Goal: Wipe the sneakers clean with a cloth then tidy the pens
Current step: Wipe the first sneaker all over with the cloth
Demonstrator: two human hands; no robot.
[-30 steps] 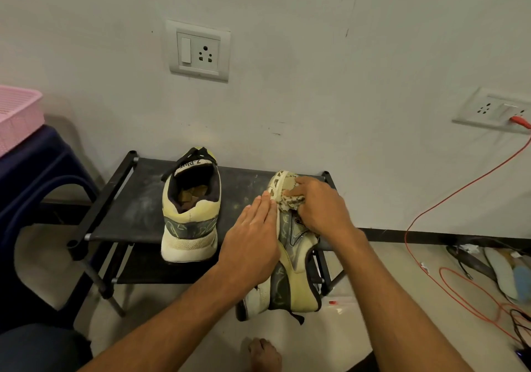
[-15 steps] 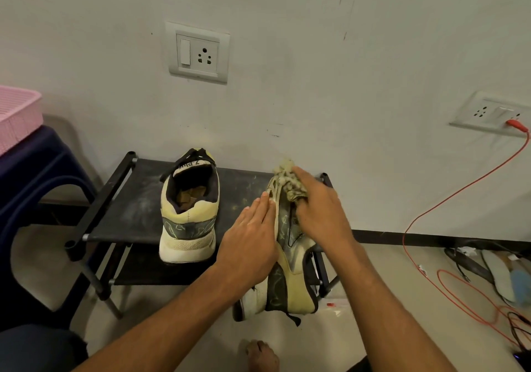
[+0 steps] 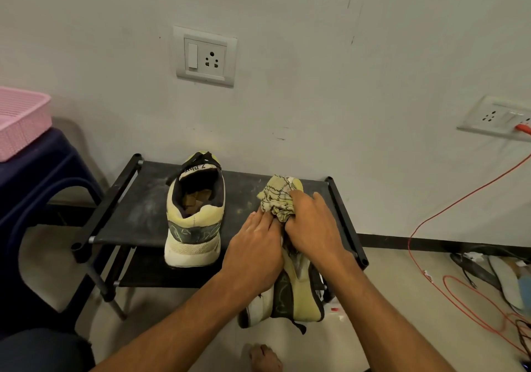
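Note:
Two yellow and grey sneakers are on a low black rack [image 3: 138, 213]. The left sneaker [image 3: 194, 213] stands upright, heel toward me. The right sneaker [image 3: 296, 294] lies tipped on its side, heel hanging over the rack's front edge. My left hand [image 3: 254, 254] rests flat against its sole side with straight fingers. My right hand [image 3: 313, 228] grips a crumpled beige patterned cloth [image 3: 277, 198] and presses it on the sneaker's toe end. No pens are in view.
A pink basket [image 3: 20, 121] sits on a dark blue chair [image 3: 37, 188] at the left. An orange cable [image 3: 448, 256] runs from a wall socket [image 3: 497, 117] to the floor at the right, near insoles and black wires. A bare foot [image 3: 264, 358] is below.
My right hand has slid the cloth back from the toe tip toward me along the sneaker. My left hand has stayed on the sole side.

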